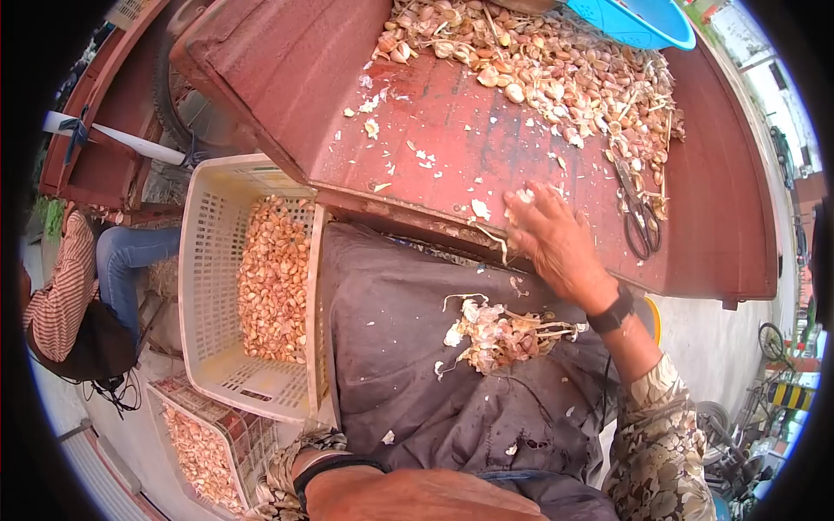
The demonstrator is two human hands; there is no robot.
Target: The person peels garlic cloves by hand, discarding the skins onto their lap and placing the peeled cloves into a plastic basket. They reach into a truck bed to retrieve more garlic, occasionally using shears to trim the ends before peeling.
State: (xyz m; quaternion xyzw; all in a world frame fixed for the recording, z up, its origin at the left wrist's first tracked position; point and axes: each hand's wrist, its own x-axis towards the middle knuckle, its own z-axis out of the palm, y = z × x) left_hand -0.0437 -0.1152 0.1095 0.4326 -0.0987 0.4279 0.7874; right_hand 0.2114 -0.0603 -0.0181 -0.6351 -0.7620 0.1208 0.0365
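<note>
My right hand [556, 243] lies with its fingers stretched out at the near edge of the red metal cart bed [417, 165], and a bit of pale garlic skin [526, 196] shows at its fingertips. Across the bottom of the view is the back of my left hand [426, 497]; its fingers cannot be made out. Between the hands, a heap of garlic skins and dry stalks [504, 337] rests on the dark apron [391, 295] over my lap. Scissors [639, 213] lie on the bed, right of my right hand.
Loose garlic cloves [556, 74] cover the bed's far part, beside a blue basin [638, 22]. At my left stands a pale plastic crate [204, 286] of cloves [274, 278]; a second crate [187, 395] is below it. Another person [65, 295] sits at far left.
</note>
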